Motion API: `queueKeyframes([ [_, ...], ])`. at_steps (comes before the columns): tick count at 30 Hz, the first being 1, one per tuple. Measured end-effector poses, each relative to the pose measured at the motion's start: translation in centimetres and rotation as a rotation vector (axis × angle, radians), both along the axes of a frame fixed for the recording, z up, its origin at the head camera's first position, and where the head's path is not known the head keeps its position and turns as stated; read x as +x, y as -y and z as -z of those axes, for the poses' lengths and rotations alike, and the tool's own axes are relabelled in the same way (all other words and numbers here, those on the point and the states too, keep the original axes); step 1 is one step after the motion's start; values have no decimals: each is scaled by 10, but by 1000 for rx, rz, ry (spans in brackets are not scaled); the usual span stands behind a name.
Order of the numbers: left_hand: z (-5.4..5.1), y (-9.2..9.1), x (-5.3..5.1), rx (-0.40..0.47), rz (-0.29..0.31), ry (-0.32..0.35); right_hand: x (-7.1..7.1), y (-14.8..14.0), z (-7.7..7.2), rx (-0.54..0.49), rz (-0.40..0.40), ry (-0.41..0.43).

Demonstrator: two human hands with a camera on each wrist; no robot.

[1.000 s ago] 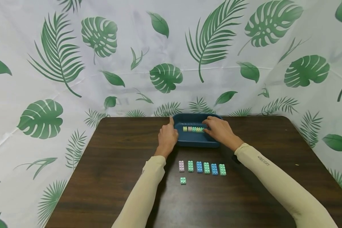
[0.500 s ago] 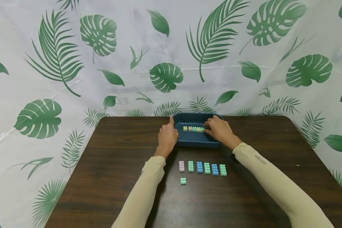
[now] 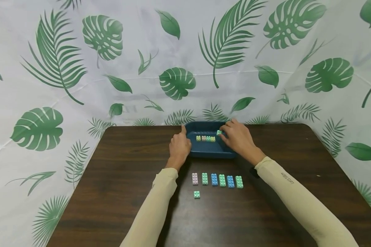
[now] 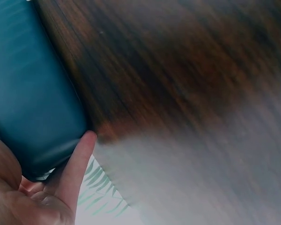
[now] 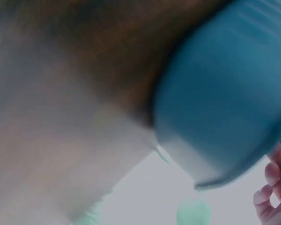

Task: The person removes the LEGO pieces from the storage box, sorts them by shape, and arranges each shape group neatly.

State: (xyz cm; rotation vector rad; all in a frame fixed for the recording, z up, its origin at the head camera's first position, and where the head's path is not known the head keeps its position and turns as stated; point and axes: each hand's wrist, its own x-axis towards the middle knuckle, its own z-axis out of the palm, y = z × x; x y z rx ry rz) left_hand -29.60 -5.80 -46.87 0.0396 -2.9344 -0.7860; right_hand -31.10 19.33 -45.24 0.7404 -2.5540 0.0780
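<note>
A dark blue tray (image 3: 210,154) stands at the table's far edge in the head view. My left hand (image 3: 180,146) holds its left end, index finger stretched along the outer wall; the left wrist view shows that finger (image 4: 77,173) touching the tray. My right hand (image 3: 237,138) reaches over the tray's right side and pinches a small green toy brick (image 3: 219,132) between thumb and fingers. A row of small bricks lies inside, with a yellow brick (image 3: 198,138) and a pink brick (image 3: 203,138) at its left. Some right fingertips (image 5: 271,173) show beside the rim in the right wrist view.
In front of the tray, a row of longer bricks lies on the wooden table (image 3: 126,164), from a pink one (image 3: 194,179) to a green one (image 3: 239,182). A square green brick (image 3: 197,195) lies nearer. A leaf-patterned cloth (image 3: 136,51) hangs behind.
My right hand has lifted the green brick away from the right end of the row in the tray. My left hand stays at the tray's left end.
</note>
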Motion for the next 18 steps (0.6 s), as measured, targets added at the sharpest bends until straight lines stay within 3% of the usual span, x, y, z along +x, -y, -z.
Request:
queueKeyframes([
  [4, 0, 0, 1, 6, 1, -8, 14, 4, -17, 36, -58, -72],
  [9, -1, 0, 2, 11, 1, -3, 38, 14, -30, 49, -141, -105],
  [18, 0, 0, 1, 5, 3, -6, 79, 31, -29, 89, -215, -65],
])
